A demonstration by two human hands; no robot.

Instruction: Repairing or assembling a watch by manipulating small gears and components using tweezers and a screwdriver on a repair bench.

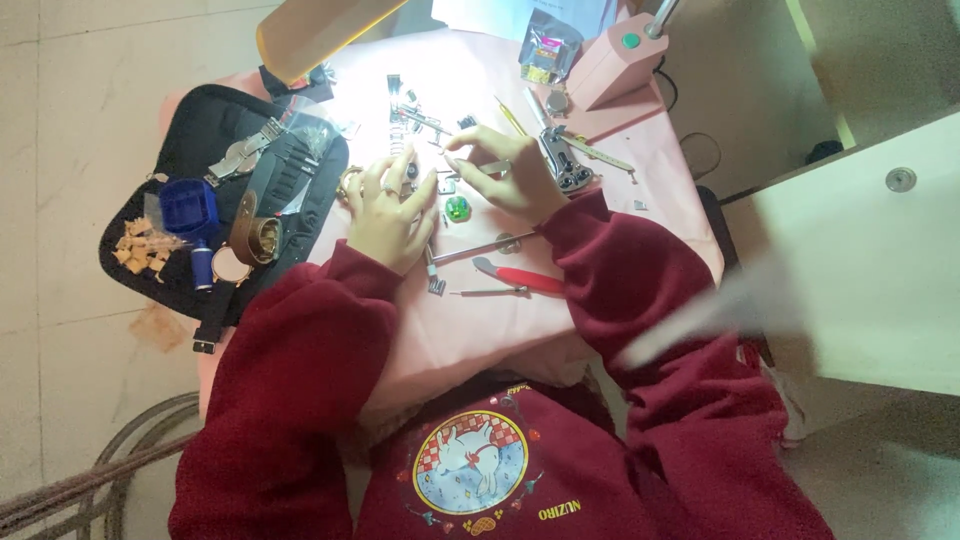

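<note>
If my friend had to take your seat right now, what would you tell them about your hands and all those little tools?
Left hand: fingers curled on a small metal part under the lamp glare; what it grips is unclear.
Right hand: fingers pinching a thin silver tool toward the left hand.
Red-handled pliers lie nearer you on the pink cloth.
Black tool case sits left.
Done and left: cannot tell.

Black tool case (180, 150) (open, with blue box (188, 206)), red-handled pliers (520, 277), pink lamp base (615, 60), green bead (458, 208)
</note>
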